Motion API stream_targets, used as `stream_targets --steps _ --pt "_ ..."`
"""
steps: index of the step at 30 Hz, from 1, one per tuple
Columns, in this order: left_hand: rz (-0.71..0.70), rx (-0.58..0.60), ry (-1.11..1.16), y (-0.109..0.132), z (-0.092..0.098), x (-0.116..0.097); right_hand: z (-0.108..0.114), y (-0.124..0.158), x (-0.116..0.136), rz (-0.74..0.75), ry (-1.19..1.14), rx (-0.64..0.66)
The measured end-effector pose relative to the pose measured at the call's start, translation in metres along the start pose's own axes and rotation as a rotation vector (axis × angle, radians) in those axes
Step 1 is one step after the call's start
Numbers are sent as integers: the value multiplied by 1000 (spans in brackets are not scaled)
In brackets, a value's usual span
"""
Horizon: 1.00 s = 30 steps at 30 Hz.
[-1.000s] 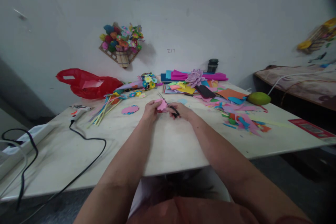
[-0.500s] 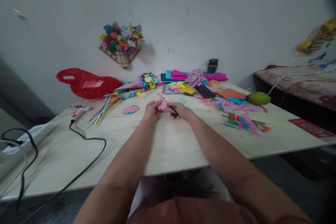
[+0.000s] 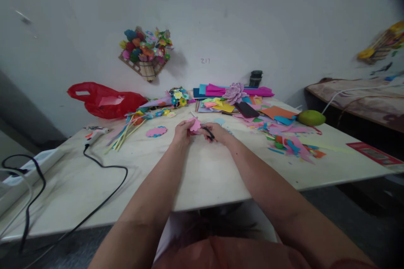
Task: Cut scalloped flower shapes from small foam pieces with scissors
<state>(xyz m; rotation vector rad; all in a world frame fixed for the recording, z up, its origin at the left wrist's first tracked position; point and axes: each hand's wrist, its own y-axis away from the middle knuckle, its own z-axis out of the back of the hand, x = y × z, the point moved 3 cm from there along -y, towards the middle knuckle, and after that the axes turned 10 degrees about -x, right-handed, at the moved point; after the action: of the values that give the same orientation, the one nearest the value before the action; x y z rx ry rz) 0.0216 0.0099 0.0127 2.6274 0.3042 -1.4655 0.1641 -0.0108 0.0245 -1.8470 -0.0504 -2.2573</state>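
Scalloped pink cutout (image 3: 195, 125): pinched in left hand (image 3: 182, 130), well back from near edge of table (image 3: 211, 176). Black-handled scissors (image 3: 208, 133): gripped in right hand (image 3: 219, 131), handles right of cutout, long axis slanting leftward toward far edge (blade contact unclear).

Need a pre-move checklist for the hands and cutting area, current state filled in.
1. Left hand gripping the pink scalloped piece: ok.
2. Right hand holding the scissors: ok, black handles in the grasp.
3. Left hand safely off the cutting edges: cannot tell, too small.
4. Pink-and-blue disc apart from both hands: ok.
5. Black cord apart from both hands: ok.
6. White glue gun cool: cannot tell.
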Motion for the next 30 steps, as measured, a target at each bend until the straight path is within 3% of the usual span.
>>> stream_targets --steps 20,30 --pt "1 19 -15 -2 1 0 1 -3 -5 17 41 66" --pt "23 13 8 2 -3 -1 -2 6 8 -29 5 -10"
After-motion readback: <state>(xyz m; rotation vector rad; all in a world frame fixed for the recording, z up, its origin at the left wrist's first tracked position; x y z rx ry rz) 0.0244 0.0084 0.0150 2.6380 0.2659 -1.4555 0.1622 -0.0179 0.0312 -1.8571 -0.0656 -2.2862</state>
